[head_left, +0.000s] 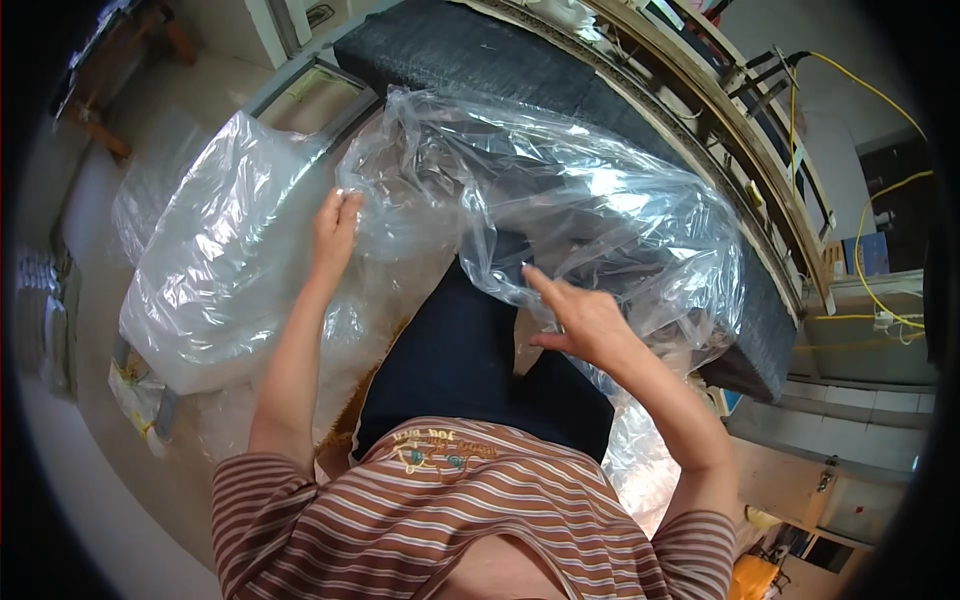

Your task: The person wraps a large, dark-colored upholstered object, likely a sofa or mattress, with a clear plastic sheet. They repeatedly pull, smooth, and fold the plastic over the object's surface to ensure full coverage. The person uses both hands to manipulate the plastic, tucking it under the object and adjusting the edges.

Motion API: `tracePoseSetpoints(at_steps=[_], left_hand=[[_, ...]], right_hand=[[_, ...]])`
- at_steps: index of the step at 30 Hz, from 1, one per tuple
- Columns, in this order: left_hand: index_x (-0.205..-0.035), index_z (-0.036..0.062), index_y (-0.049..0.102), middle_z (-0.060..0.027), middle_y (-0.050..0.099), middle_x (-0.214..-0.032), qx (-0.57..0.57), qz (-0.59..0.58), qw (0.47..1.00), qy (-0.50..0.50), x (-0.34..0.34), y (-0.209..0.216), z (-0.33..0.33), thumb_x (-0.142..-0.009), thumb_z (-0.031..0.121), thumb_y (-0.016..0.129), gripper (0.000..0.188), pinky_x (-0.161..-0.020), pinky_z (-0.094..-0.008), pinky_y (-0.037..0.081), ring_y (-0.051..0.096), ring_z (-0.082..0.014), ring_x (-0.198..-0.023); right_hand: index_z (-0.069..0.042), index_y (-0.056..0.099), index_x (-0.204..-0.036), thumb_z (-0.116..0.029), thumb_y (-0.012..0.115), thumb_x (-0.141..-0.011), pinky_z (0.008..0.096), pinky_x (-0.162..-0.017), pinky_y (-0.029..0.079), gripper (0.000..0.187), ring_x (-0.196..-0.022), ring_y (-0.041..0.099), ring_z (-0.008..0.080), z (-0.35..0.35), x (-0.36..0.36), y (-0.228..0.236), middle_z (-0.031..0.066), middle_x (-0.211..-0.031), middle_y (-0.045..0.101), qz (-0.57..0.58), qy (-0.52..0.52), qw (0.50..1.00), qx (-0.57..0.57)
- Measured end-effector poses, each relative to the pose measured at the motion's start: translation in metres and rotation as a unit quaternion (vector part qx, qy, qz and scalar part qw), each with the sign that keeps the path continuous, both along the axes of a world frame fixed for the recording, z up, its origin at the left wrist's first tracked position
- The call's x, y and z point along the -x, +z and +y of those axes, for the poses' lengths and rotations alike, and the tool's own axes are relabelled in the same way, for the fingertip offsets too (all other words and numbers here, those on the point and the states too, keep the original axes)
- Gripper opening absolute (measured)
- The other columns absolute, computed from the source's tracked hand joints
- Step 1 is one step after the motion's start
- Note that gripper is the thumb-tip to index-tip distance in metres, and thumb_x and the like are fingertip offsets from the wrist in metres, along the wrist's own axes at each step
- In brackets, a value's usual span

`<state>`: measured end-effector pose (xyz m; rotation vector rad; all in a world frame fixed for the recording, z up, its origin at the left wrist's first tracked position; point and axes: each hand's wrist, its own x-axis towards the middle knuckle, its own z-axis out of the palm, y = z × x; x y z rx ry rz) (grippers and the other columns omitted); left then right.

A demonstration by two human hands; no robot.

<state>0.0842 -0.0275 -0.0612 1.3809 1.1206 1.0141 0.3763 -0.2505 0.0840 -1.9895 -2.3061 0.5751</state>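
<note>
A crumpled transparent plastic sheet (600,185) lies in front of me, draped over a dark surface and down toward my lap. Its left part reaches my left hand (337,228), whose curled fingers pinch the plastic. Over the sheet's near edge is my right hand (585,318), open, with the index finger stretched forward and the thumb apart. That index fingertip is at the film; whether it presses on it I cannot tell. To the left of my left hand rests a thick pile of glossy transparent plastic (205,260).
A long dark covered bench (470,50) curves across the far side, with a wooden-edged machine frame (720,95) behind it. Yellow cables (865,240) hang at the right. An orange item (755,577) sits at the lower right. More loose plastic (640,450) hangs beside my right leg.
</note>
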Motion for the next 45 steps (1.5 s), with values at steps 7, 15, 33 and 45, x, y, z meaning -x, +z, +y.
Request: tracePoseSetpoints(at_steps=[7,15,33,45], left_hand=[[-0.11,0.0012,0.06,0.0055,0.044,-0.057,-0.087,-0.042,0.995,0.0,0.005,0.127,-0.087,-0.097,0.02,0.051,0.024,-0.042,-0.02,0.03,0.039,-0.0028,-0.046],[-0.098,0.0044,0.07,-0.0066,0.056,-0.062,-0.346,-0.125,0.843,-0.392,-0.106,0.167,-0.178,-0.068,-0.003,0.065,0.031,-0.046,-0.0303,0.043,0.054,-0.02,-0.051],[-0.099,0.0051,0.066,-0.0051,0.058,-0.088,-0.533,0.024,0.79,-0.302,-0.215,0.258,-0.16,-0.065,0.017,0.082,0.039,-0.061,-0.0268,0.044,0.055,-0.0162,-0.072],[-0.104,0.0126,0.068,-0.0011,0.055,-0.089,-0.708,-0.018,0.664,-0.238,-0.207,0.244,-0.163,-0.063,0.004,0.081,0.044,-0.066,-0.0309,0.047,0.055,-0.0173,-0.075]], right_hand=[[-0.005,0.062,-0.111,-0.021,0.062,-0.089,0.0279,-0.08,0.049,0.027,-0.093,0.062,0.0152,0.014,-0.086,0.048,0.0054,-0.107,0.066,0.269,-0.2,0.94,-0.059],[-0.005,0.058,-0.102,-0.02,0.053,-0.094,0.026,-0.061,0.042,0.019,-0.067,0.05,0.0093,-0.101,-0.224,0.206,-0.0015,-0.079,0.055,-0.06,-0.331,0.742,-0.58],[0.001,0.057,-0.105,0.0,0.051,-0.089,0.0226,-0.058,0.047,0.017,-0.064,0.058,0.0082,-0.101,-0.049,0.111,0.0044,-0.073,0.061,0.449,-0.223,0.829,-0.248],[0.0,0.06,-0.105,0.003,0.055,-0.086,0.0234,-0.053,0.044,0.02,-0.057,0.057,0.01,-0.113,-0.035,0.123,0.0072,-0.071,0.06,0.389,-0.201,0.849,-0.294]])
